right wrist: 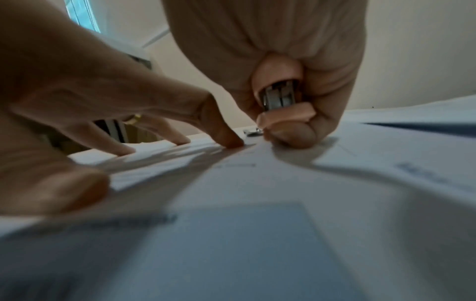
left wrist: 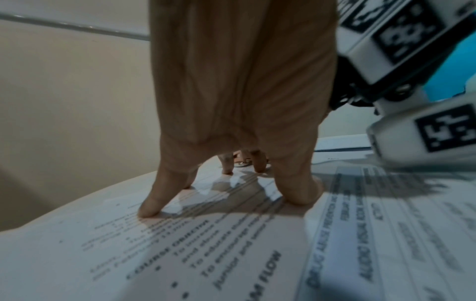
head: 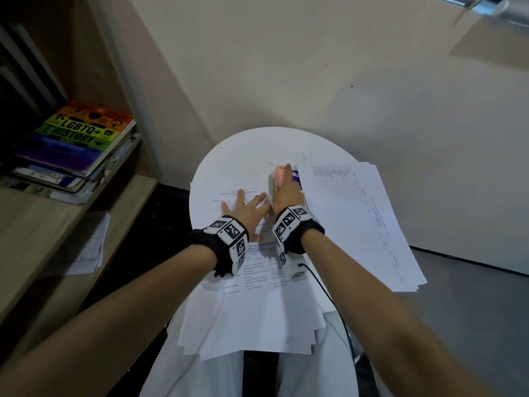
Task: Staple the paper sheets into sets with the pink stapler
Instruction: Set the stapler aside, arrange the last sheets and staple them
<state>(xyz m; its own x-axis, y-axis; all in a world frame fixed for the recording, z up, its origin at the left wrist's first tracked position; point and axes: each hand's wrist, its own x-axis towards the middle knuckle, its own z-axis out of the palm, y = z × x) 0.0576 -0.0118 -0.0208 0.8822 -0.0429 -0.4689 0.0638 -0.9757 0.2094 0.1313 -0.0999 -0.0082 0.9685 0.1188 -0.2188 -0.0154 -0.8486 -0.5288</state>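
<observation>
Stapler (head: 282,175): pink, in my right hand (head: 287,196), long axis running away from me, mouth at the sheets' (head: 229,202) far corner.
Left hand (head: 245,207): fingers (left wrist: 152,201) spread wide, pressing sheets to worktop (head: 243,150).

Grips pink stapler (right wrist: 280,95) in right hand (right wrist: 278,51), thumb on paper sheets (right wrist: 283,183); left hand (right wrist: 85,97) fingertips (right wrist: 231,141) press beside.

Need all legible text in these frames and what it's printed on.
"LGBTQ+ HISTORY": cover of the rainbow book on the shelf.
"ACTIVITY": table header on the printed sheet under the wrists.
"AUDIO VISUAL": blue-banded sheet in the left wrist view, partly legible.
Body text on the held sheet: blurred.
Stack at right: too small.
Wrist markers: patterns, no words.
</observation>
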